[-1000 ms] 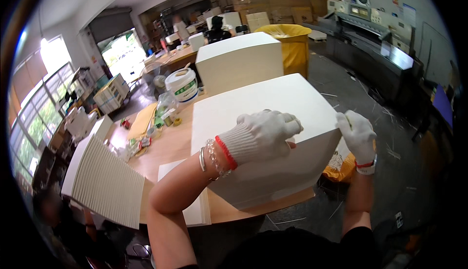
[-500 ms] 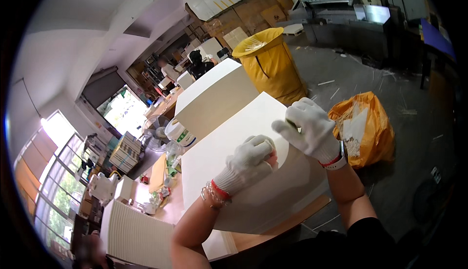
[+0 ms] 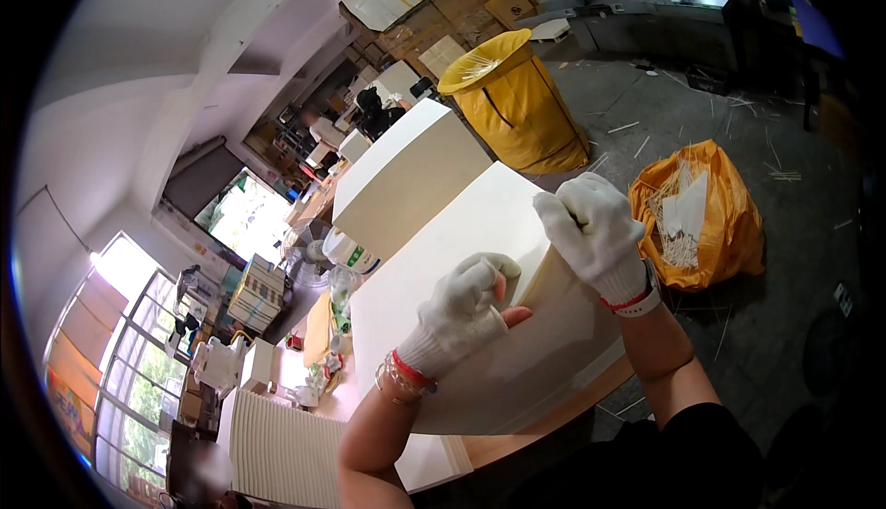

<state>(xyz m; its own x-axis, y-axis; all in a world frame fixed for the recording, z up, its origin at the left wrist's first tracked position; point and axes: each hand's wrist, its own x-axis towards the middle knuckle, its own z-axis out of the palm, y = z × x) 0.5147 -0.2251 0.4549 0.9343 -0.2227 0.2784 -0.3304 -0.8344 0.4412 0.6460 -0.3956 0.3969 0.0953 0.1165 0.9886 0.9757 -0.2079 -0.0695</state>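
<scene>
A tall stack of large white paper sheets (image 3: 434,260) stands on the table before me. My right hand (image 3: 595,232), in a white knit glove, is closed at the stack's right edge, its thumb and finger pinching the edge of some raised sheets. My left hand (image 3: 461,306) wears a matching glove with bare thumb and fingertip. It is curled at the near edge of the stack, thumb below and forefinger above; what lies between them is hard to see. Between both hands the upper sheets' edge is lifted and bent.
A second white stack (image 3: 406,167) stands beyond, with a yellow bin bag (image 3: 517,112) beside it. An orange bag of paper strips (image 3: 697,223) sits on the floor at right. A white tub (image 3: 349,252) and another stack (image 3: 286,444) are at left. Two people work farther back.
The upper sheets' edge now shows lifted between my hands. My left thumb has come away from the forefinger. The green speck at my right fingers is out of sight. The view has shifted slightly.
</scene>
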